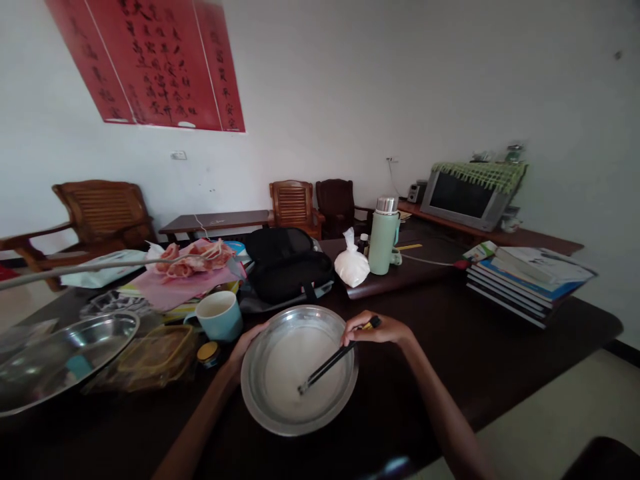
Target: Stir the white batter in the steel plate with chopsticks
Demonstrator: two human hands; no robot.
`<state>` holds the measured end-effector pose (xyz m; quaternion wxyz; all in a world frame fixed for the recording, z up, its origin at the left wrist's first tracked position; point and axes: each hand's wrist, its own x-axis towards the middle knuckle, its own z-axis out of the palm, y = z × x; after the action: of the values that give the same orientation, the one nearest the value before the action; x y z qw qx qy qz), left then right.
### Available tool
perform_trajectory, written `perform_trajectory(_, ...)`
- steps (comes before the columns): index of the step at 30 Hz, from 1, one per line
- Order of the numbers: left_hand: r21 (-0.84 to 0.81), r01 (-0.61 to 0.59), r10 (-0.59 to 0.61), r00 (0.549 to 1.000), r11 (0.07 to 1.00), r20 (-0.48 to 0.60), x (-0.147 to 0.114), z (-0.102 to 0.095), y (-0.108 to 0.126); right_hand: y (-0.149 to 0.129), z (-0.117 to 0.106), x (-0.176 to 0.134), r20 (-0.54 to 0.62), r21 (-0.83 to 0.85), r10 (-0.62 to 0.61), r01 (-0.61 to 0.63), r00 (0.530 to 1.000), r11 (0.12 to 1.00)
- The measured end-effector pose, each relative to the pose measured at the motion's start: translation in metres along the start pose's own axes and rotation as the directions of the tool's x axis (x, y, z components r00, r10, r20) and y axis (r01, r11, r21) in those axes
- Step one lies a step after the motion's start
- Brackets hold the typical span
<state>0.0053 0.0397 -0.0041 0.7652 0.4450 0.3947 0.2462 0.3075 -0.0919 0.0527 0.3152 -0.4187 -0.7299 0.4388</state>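
A round metal bowl (pixel 250 408) stands on the dark table, with a whitish mixture (pixel 285 360) spread over its inside. At its left rim is my left hand (pixel 246 343), closed on the edge, the fingertips partly hidden. My right hand (pixel 377 329) is above the right rim, its fingers wrapped round a pair of black chopsticks (pixel 327 364). Their tips dip into the mixture near the middle of the bowl. Just left of the bowl are a light blue mug (pixel 220 317) and a small jar with a yellow lid (pixel 208 353).
A knotted bag of white powder (pixel 352 264) and a pale green thermos (pixel 383 239) stand behind the bowl. A black bag (pixel 285 263) lies at the back. A large metal basin (pixel 107 337) is at far left, stacked books (pixel 525 280) at right.
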Motion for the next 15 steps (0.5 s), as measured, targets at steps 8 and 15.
perform_trajectory(8,-0.122,0.042,-0.038,0.999,0.992,0.039,-0.0032,0.0015,0.0005,0.0002,0.0042,0.0036,-0.05,-0.023,0.005,-0.006,0.999,1.0)
perform_trajectory(15,-0.044,-0.023,0.024,0.999,0.999,0.036,-0.0014,-0.0005,-0.0006,0.0029,0.004,0.0064,-0.129,-0.024,0.001,-0.004,0.992,1.0)
